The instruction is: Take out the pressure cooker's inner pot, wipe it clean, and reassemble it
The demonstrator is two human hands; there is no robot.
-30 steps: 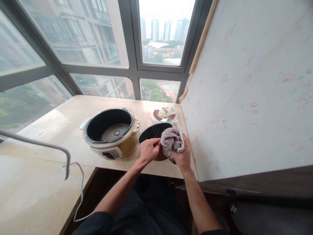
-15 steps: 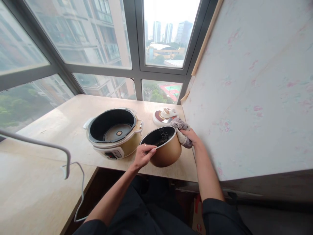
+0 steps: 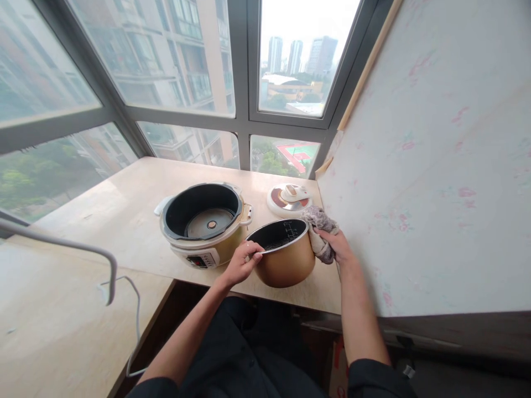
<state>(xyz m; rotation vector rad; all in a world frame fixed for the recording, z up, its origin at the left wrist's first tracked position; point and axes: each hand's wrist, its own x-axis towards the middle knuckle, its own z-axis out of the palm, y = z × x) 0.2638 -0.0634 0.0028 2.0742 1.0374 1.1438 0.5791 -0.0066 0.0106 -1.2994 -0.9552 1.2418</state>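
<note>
A gold inner pot (image 3: 286,265) with a dark, marked inside is on the wooden counter, or just above it; I cannot tell which. My left hand (image 3: 243,262) pinches its rim at the near left, thumb outside and fingers over the edge. In my right hand (image 3: 338,245) a bunched grey cloth (image 3: 322,229) is gripped and pressed against the pot's outer right side. Left of the pot stands the open pressure cooker body (image 3: 207,243), its black cavity bare to the heating plate. The white and brown cooker lid (image 3: 289,200) lies behind the pot.
The counter (image 3: 136,221) runs along grey-framed windows, and a flowered wall (image 3: 423,221) closes in the right side. A grey tube (image 3: 74,237) and a thin cable (image 3: 139,315) cross the left part. Below the counter, a red and brown box (image 3: 338,370) shows.
The view has swung slightly left, so everything sits farther right. The pot looks a little more upright, and the cloth has slid slightly down its side. Both hands keep their hold.
</note>
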